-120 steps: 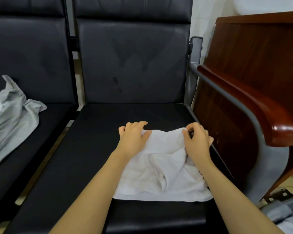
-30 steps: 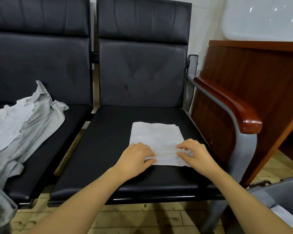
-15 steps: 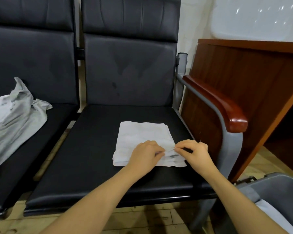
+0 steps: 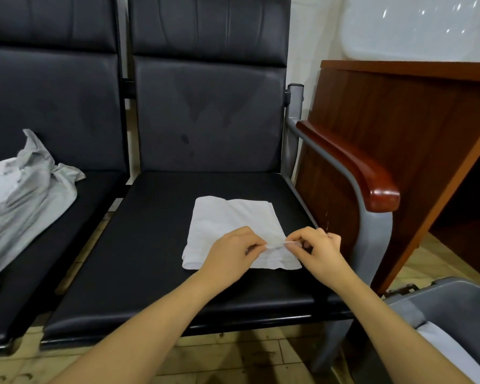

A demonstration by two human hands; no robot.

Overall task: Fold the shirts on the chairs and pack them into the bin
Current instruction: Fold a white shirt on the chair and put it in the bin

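Head view: a black chair [image 4: 178, 245] carries a white shirt [image 4: 227, 225], folded to a flat rectangle on the right half of its seat, near the front edge. On the seat to the left of that chair lies a grey shirt [image 4: 25, 195], loose and crumpled, not yet folded. To the right of the chair and below its wooden armrest [image 4: 358, 167], a grey bin [image 4: 455, 300] shows one corner, with pale cloth inside; most of the bin is cut off by the frame. The left hand [image 4: 233, 256] and right hand [image 4: 316, 250] meet at the near right part of the white shirt, each pinching a small raised pleat of its top layer between thumb and fingers. The cloth looks light, thin and limp, likely to sag and unfold if lifted by that pinch alone; a hold under both short edges would probably keep the stack together. How many layers the fingertips catch cannot be made out.
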